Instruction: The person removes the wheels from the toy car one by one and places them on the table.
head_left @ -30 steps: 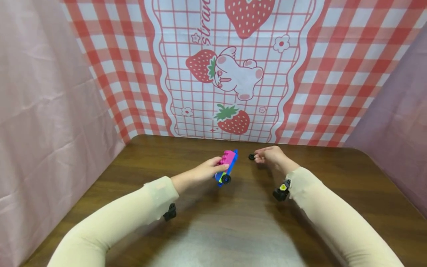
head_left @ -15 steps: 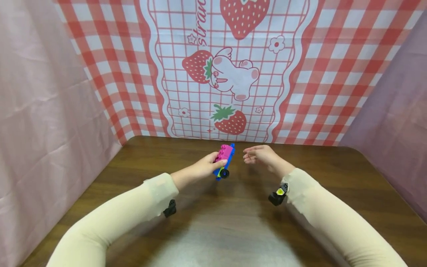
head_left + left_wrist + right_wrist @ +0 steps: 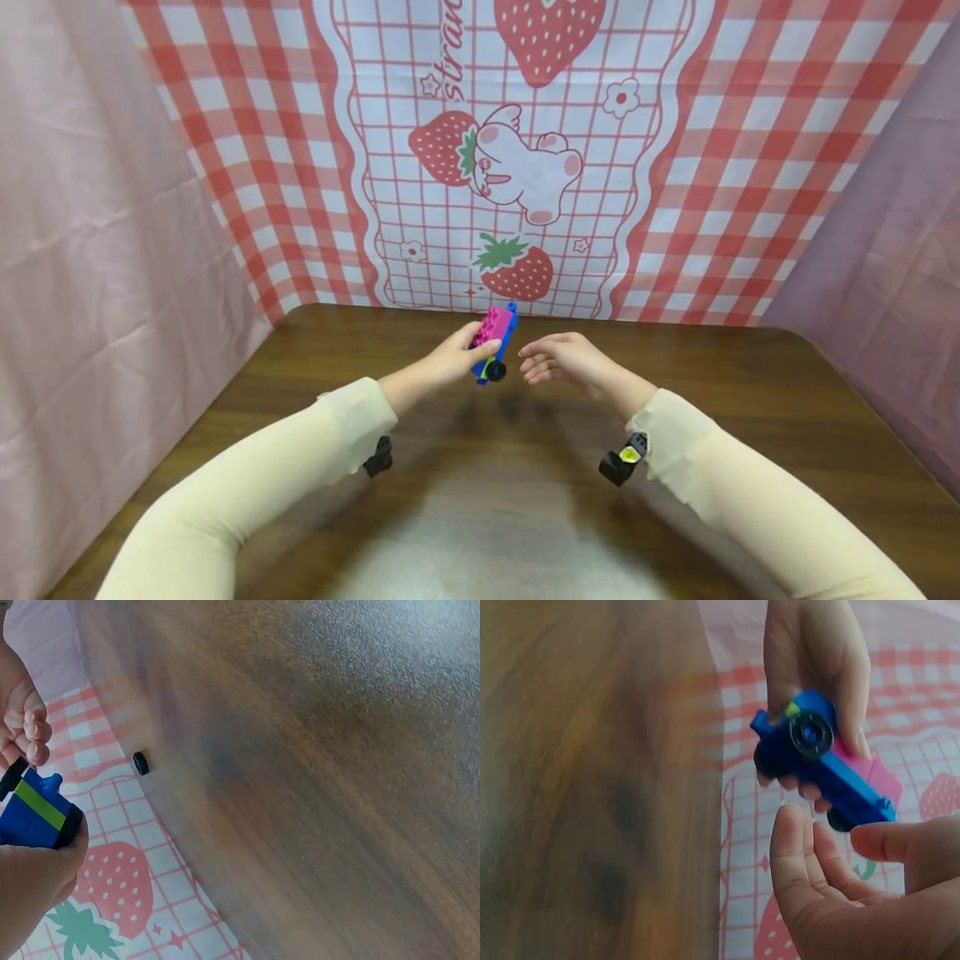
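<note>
My left hand grips a small toy car above the back of the table, its thumb along the side. The car has a blue chassis, pink studded blocks and a green strip. In the right wrist view it is tilted, with a black wheel facing the camera and a bare blue peg at the far end. My right hand hovers just right of the car with loosely bent fingers, nothing between them; its thumb is close to the peg end. A loose black wheel shows near the table's back edge.
The brown wooden table meets a red-checked strawberry cloth at its back edge. Pink fabric hangs at the left and mauve fabric at the right. A black wrist camera hangs under the right sleeve.
My right hand has drawn away from the loose wheel and moved left toward the car, its fingers coming apart. My left hand has lifted the car slightly up and left in the head view.
</note>
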Motion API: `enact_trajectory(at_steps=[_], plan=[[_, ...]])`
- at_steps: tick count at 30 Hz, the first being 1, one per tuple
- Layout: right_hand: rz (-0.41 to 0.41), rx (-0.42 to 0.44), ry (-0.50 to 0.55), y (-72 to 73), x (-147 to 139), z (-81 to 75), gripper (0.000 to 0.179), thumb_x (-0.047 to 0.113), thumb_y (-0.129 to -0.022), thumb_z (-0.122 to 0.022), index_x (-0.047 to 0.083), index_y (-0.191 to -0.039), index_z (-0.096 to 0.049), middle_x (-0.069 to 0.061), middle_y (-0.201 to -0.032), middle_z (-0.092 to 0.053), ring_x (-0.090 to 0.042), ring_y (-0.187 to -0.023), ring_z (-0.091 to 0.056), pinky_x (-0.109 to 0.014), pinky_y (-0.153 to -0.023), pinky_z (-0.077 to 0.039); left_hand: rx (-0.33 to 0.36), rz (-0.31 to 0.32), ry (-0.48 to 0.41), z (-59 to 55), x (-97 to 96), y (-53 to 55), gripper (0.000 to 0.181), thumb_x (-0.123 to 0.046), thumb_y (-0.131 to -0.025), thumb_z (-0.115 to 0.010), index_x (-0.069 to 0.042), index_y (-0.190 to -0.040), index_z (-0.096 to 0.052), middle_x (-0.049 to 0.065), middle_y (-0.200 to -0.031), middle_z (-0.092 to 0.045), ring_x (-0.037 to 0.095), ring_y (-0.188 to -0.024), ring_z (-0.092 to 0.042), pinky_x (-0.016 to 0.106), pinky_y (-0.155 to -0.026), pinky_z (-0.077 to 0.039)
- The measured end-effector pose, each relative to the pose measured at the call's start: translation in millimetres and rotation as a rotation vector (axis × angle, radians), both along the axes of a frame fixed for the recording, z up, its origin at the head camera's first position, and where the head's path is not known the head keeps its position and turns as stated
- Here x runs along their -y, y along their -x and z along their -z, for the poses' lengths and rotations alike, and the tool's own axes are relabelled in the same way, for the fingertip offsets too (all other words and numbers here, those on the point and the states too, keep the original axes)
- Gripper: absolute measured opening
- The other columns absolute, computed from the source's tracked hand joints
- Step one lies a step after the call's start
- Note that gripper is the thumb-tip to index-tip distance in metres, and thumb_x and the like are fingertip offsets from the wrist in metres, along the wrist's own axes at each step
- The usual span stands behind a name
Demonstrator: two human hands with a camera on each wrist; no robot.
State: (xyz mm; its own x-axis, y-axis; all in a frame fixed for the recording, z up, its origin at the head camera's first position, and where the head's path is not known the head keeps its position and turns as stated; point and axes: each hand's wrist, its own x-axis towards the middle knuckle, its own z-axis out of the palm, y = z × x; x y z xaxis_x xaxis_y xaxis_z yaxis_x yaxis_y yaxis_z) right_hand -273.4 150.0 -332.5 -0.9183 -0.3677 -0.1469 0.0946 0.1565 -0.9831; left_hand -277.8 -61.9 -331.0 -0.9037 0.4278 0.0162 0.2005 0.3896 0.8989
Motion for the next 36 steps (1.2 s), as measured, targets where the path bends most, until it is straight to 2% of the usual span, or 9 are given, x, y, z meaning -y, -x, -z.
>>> enact_trajectory(at_steps=[3,9,14,20,24,29,36], plan=[[-0.036,-0.015,0.015,-4.4,5,-0.2,0.042,0.014,-0.103,-0.043,-0.022,-0.123,-0.048,-0.005,-0.080,-0.068,-0.012,-0.072,-0.067,-0.030,-0.076,-0.058,0.011,0.002,-0.002,-0.8,1.9,1.3,0.040,-0.024,-0.103,-0.047,0.003,-0.132,-0.043,0.023,-0.118,-0.059,0.032,-0.108,-0.061,0.049,-0.101,-0.045],[-0.090,-0.020,0.021,-10.0,13,2.8,0.041,0.017,-0.100,-0.053,-0.019,-0.119,-0.052,-0.009,-0.083,-0.068,-0.014,-0.073,-0.067,-0.033,-0.077,-0.058,0.019,0.017,-0.007,0.5,3.7,1.6,0.042,-0.023,-0.103,-0.047,0.006,-0.132,-0.043,0.026,-0.120,-0.060,0.035,-0.110,-0.061,0.049,-0.102,-0.045],[-0.144,-0.024,-0.010,-16.7,20,4.0,0.032,0.019,-0.096,-0.060,-0.011,-0.109,-0.057,-0.011,-0.084,-0.068,-0.015,-0.071,-0.067,-0.037,-0.077,-0.058,0.046,0.043,-0.006,-1.3,3.7,-1.1,0.044,-0.024,-0.103,-0.045,0.007,-0.134,-0.041,0.026,-0.122,-0.059,0.035,-0.111,-0.060,0.049,-0.102,-0.045],[-0.194,-0.060,-0.059,-22.0,25,4.7,0.024,0.019,-0.096,-0.061,-0.005,-0.094,-0.057,-0.009,-0.078,-0.069,-0.015,-0.063,-0.065,-0.044,-0.073,-0.058,0.002,0.075,0.004,-6.4,0.4,-5.1,0.042,-0.022,-0.103,-0.045,0.010,-0.131,-0.043,0.026,-0.118,-0.060,0.031,-0.106,-0.061,0.044,-0.097,-0.049],[-0.209,-0.122,-0.094,-24.0,26,4.6,0.024,0.018,-0.097,-0.060,-0.005,-0.089,-0.057,-0.012,-0.076,-0.069,-0.015,-0.061,-0.065,-0.046,-0.069,-0.058,-0.007,0.079,0.026,-5.7,-0.7,-5.8,0.041,-0.021,-0.103,-0.046,0.009,-0.130,-0.044,0.025,-0.117,-0.060,0.027,-0.104,-0.061,0.043,-0.096,-0.049],[-0.196,-0.251,-0.185,-27.0,27,4.9,0.027,0.018,-0.096,-0.061,-0.006,-0.084,-0.059,-0.016,-0.072,-0.070,-0.014,-0.055,-0.064,-0.045,-0.060,-0.058,-0.006,0.086,0.048,-2.8,-1.5,-5.5,0.041,-0.022,-0.103,-0.046,0.008,-0.130,-0.044,0.022,-0.115,-0.061,0.024,-0.102,-0.060,0.039,-0.095,-0.049],[-0.075,-0.350,-0.253,-32.5,30,5.3,0.025,0.020,-0.092,-0.067,-0.003,-0.083,-0.067,-0.017,-0.069,-0.070,-0.016,-0.052,-0.065,-0.054,-0.060,-0.056,-0.041,0.081,0.052,-2.6,-5.0,-5.5,0.041,-0.022,-0.104,-0.045,0.009,-0.130,-0.043,0.023,-0.116,-0.060,0.025,-0.104,-0.059,0.042,-0.096,-0.048]])
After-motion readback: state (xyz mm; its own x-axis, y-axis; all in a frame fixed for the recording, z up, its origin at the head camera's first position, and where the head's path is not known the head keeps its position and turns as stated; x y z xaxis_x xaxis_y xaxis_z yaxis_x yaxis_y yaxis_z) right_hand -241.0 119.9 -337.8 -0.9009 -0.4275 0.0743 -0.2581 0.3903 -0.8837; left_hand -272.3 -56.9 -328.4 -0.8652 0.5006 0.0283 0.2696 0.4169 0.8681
